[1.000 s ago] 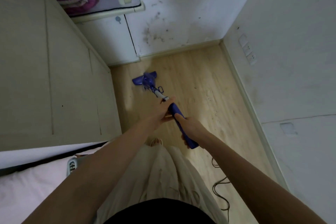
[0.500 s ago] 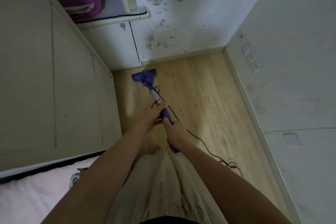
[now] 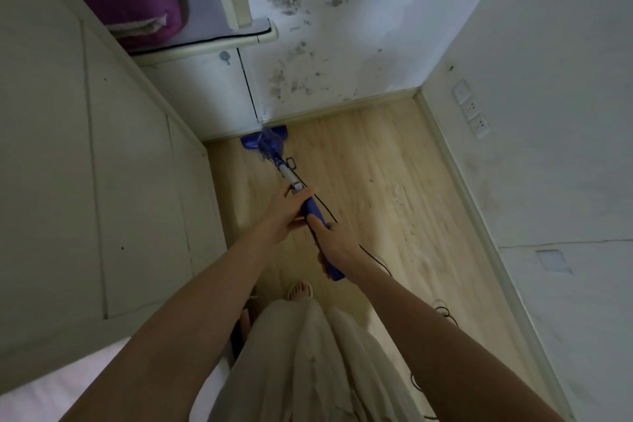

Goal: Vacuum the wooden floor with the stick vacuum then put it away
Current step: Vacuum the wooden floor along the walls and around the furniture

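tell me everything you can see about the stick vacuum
The stick vacuum is blue-purple, plastic by the look, with a pale grey section of tube partway down. Its wide floor head rests on the wooden floor at the skirting, in the corner by the white cabinet. The stick slants back toward the person. The left hand holds the shaft higher up; the right hand grips the blue handle. A thin black cord trails from it.

matt pale wood floor (image 3: 370, 161), blue plastic vacuum (image 3: 270, 144)
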`<act>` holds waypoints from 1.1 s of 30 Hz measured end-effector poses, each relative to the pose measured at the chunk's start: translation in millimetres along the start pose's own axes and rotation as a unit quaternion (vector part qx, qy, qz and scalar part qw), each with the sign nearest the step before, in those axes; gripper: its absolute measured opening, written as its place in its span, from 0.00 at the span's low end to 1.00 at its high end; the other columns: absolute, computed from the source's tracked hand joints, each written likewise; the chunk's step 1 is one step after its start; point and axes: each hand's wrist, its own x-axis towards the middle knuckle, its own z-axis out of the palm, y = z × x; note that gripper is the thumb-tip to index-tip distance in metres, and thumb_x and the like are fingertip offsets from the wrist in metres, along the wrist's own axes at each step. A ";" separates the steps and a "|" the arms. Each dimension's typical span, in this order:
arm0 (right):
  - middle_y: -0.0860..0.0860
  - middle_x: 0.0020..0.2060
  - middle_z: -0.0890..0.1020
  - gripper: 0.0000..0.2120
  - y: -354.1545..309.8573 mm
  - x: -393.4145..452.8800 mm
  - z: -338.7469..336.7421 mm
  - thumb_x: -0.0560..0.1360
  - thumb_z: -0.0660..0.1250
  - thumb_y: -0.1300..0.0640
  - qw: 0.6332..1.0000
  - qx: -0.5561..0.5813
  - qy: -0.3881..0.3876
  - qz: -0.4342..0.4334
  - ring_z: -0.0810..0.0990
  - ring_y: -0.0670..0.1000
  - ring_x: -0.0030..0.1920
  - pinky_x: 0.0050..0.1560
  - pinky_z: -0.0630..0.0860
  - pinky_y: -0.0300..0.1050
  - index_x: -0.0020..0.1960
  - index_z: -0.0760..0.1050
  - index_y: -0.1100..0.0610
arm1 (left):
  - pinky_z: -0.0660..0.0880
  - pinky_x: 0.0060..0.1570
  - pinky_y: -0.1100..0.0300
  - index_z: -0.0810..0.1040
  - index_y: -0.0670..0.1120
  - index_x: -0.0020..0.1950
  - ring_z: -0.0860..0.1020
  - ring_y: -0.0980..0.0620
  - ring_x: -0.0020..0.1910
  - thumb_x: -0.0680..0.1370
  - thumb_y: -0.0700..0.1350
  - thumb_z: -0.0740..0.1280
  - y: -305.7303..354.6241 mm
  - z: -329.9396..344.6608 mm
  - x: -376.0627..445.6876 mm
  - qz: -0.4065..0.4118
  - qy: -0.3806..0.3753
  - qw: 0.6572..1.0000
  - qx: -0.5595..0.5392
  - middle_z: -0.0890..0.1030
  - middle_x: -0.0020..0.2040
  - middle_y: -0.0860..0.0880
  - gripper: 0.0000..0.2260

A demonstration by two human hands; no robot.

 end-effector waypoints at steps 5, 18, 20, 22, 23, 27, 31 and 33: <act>0.52 0.32 0.75 0.19 -0.8 -11.2 -14.6 0.77 0.66 0.42 1.000 -0.016 -0.022 0.011 0.73 0.47 0.26 0.26 0.72 0.38 0.49 0.71 0.59 | 0.77 0.32 0.62 0.72 0.40 0.61 0.78 0.50 0.42 0.75 0.46 0.71 2.3 10.3 -5.7 0.014 -0.033 0.999 -0.011 0.77 0.47 0.46 0.18; 0.52 0.28 0.75 0.22 27.5 -77.7 -97.1 0.77 0.65 0.40 0.997 -0.068 0.005 0.034 0.72 0.48 0.24 0.25 0.71 0.38 0.39 0.71 0.59 | 0.77 0.26 0.60 0.70 0.42 0.43 0.79 0.50 0.36 0.79 0.45 0.66 -8.3 88.8 -51.3 -0.048 -0.132 0.990 0.010 0.78 0.39 0.45 0.09; 0.52 0.28 0.75 0.23 31.6 -77.3 -89.9 0.77 0.64 0.39 0.998 -0.046 -0.008 0.047 0.72 0.48 0.24 0.25 0.72 0.38 0.39 0.71 0.59 | 0.77 0.28 0.59 0.70 0.42 0.44 0.80 0.50 0.36 0.80 0.44 0.66 -12.8 81.4 -53.5 -0.052 -0.144 0.988 0.014 0.77 0.39 0.45 0.08; 0.52 0.29 0.76 0.22 35.8 -72.3 -76.6 0.77 0.65 0.39 0.998 -0.020 -0.021 0.054 0.73 0.48 0.24 0.26 0.73 0.39 0.40 0.71 0.59 | 0.78 0.33 0.57 0.70 0.42 0.47 0.80 0.50 0.37 0.80 0.44 0.66 -15.1 69.2 -53.0 -0.057 -0.161 0.985 0.023 0.77 0.40 0.45 0.07; 0.52 0.29 0.76 0.22 37.4 -68.3 -69.5 0.77 0.65 0.40 0.998 -0.008 -0.027 0.052 0.74 0.48 0.24 0.26 0.74 0.40 0.41 0.71 0.59 | 0.79 0.35 0.56 0.70 0.42 0.47 0.79 0.50 0.38 0.80 0.43 0.66 -14.5 62.6 -51.5 -0.058 -0.165 0.984 0.032 0.76 0.40 0.45 0.07; 0.54 0.35 0.79 0.21 31.1 -43.9 -48.2 0.76 0.67 0.42 0.995 0.061 -0.055 0.057 0.78 0.49 0.27 0.32 0.79 0.43 0.49 0.72 0.61 | 0.77 0.35 0.57 0.71 0.43 0.46 0.76 0.50 0.38 0.80 0.42 0.65 -5.2 41.1 -38.7 -0.046 -0.146 0.986 0.061 0.74 0.40 0.46 0.05; 0.54 0.36 0.79 0.20 14.1 -16.9 -34.1 0.76 0.69 0.45 0.990 0.116 -0.068 0.045 0.81 0.50 0.29 0.38 0.83 0.47 0.53 0.73 0.62 | 0.77 0.39 0.56 0.71 0.44 0.48 0.76 0.49 0.39 0.79 0.43 0.67 11.9 27.6 -22.8 -0.050 -0.119 0.989 0.070 0.74 0.42 0.46 0.06; 0.54 0.35 0.79 0.19 5.0 -7.4 -25.9 0.76 0.69 0.45 0.990 0.120 -0.070 0.023 0.80 0.50 0.29 0.39 0.83 0.47 0.52 0.73 0.62 | 0.77 0.38 0.56 0.71 0.43 0.51 0.76 0.49 0.39 0.78 0.43 0.67 20.4 21.6 -16.4 -0.044 -0.099 0.992 0.068 0.75 0.42 0.46 0.07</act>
